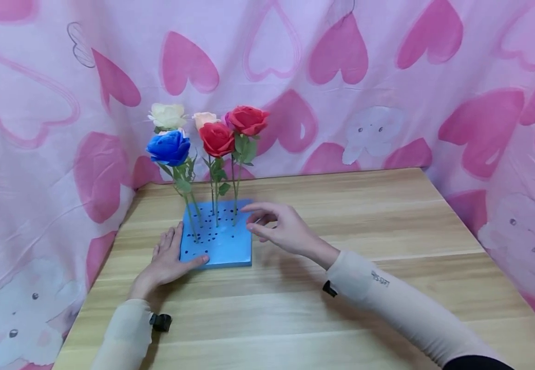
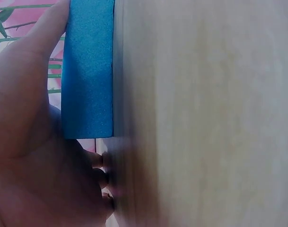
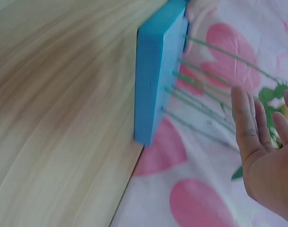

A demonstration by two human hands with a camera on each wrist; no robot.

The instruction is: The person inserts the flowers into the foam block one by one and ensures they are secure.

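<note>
A blue foam block (image 1: 228, 252) dotted with small holes lies on the table, and several artificial roses stand upright in it. My left hand (image 1: 168, 262) rests against its near left corner, the thumb over the front edge and the fingers stretched along the left side. In the left wrist view the thumb lies along the block's blue side (image 2: 87, 71). My right hand (image 1: 281, 226) hovers by the block's right edge with loosely bent fingers and nothing in them. Nearest to it is a red rose (image 1: 247, 121); another red rose (image 1: 217, 139) and a blue rose (image 1: 169, 148) stand farther left.
A white rose (image 1: 168, 116) and a pale peach rose (image 1: 205, 119) stand behind, with a magenta bloom partly hidden. The wooden table (image 1: 341, 221) reaches back to a pink curtain (image 1: 267, 61) printed with hearts, which also hangs on both sides.
</note>
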